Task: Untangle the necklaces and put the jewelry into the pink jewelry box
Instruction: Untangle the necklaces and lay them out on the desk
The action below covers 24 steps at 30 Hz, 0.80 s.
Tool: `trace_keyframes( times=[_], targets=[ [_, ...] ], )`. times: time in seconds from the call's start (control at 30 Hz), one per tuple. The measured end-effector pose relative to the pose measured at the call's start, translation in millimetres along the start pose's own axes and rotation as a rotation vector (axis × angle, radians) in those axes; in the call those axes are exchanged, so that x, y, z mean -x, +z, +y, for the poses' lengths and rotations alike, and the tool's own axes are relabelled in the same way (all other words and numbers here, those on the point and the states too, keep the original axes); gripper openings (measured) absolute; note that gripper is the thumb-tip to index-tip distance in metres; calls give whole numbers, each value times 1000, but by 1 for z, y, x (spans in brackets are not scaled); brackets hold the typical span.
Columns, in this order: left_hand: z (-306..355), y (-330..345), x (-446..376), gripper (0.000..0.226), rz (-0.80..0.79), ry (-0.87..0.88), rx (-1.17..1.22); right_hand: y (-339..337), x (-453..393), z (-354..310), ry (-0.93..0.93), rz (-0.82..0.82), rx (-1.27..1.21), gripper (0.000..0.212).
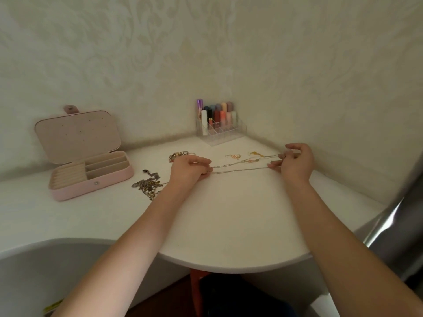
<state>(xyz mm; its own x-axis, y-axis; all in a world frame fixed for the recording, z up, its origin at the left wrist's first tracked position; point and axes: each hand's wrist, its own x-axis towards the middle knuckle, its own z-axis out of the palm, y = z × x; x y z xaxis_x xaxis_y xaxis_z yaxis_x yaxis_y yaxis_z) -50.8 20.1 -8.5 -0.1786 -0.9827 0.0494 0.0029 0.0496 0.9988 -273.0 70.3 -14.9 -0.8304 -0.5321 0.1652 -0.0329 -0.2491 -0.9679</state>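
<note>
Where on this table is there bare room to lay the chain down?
Bare: the near table between both forearms, and the strip before the pink jewelry box. Crowded: beyond the chain, earrings, and by the left hand, tangled necklaces.

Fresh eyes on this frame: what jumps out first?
The two hands, left and right, pinch a thin chain stretched between them over the white table. At far left the pink box sits open, its compartments looking bare. A tangled pile of jewelry lies between the box and the left hand, and an organizer of cosmetics stands in the back corner.
</note>
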Motion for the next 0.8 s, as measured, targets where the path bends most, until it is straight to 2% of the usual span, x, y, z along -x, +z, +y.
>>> trace_keyframes(
  times=[0.1,0.17,0.27,0.37,0.57,0.67,0.8],
  targets=[
    [1,0,1,21,-26,-4,0,-3,-3,-4,90,45,-182,18],
    [1,0,2,20,-38,1,16,-4,-6,-4,110,41,-207,16],
    [0,-2,2,20,-30,0,39,-2,-11,2,34,9,3,17],
    [-2,-2,0,18,-16,19,-2,-4,-18,10,-72,-21,264,29],
    [-5,-1,-1,20,-12,203,-289,-8,-24,11,-247,37,705,18],
    [-4,-1,2,15,16,250,-369,-10,-25,11,-266,31,816,17],
    [-3,-2,2,15,-9,376,-678,-7,-24,11,-292,-4,961,16]
  ],
)
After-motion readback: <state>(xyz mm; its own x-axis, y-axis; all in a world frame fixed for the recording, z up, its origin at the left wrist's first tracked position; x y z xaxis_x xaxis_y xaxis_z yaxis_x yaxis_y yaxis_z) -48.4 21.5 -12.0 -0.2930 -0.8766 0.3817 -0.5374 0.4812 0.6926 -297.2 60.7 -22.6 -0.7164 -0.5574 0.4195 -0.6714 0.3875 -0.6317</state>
